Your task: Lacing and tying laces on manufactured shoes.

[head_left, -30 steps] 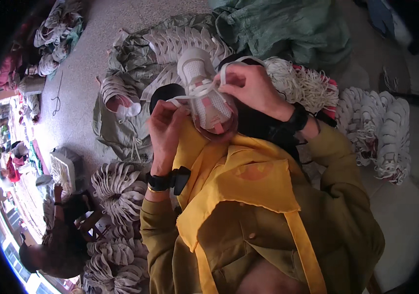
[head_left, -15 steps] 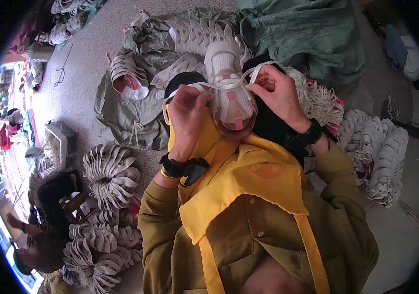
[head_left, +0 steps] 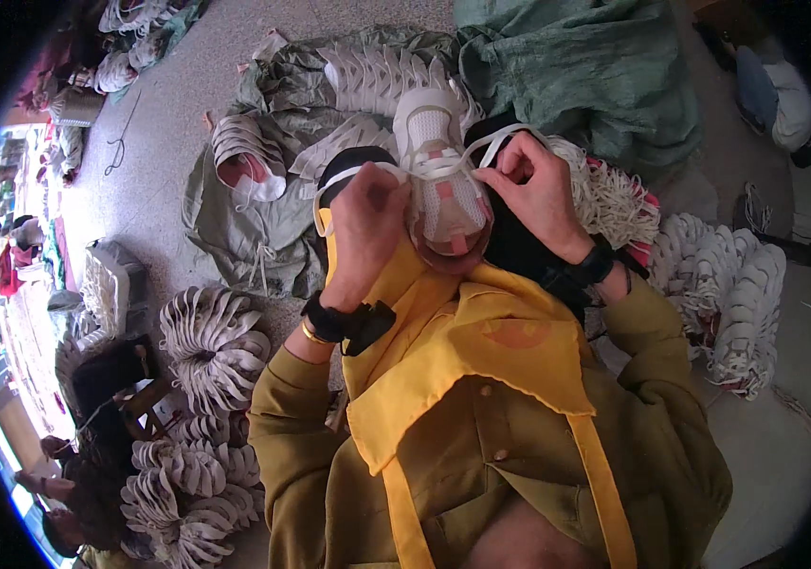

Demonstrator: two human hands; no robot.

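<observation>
We note the pale shoe at twelve o'clock, against the yellow apron; from it, a green sack lies at two, a lace heap at three beyond the right hand. We find that hand bent inward, thumb and forefinger pinching the white lace; the left hand, at eight, curls tightly on it, fingertips partly hidden.
</observation>
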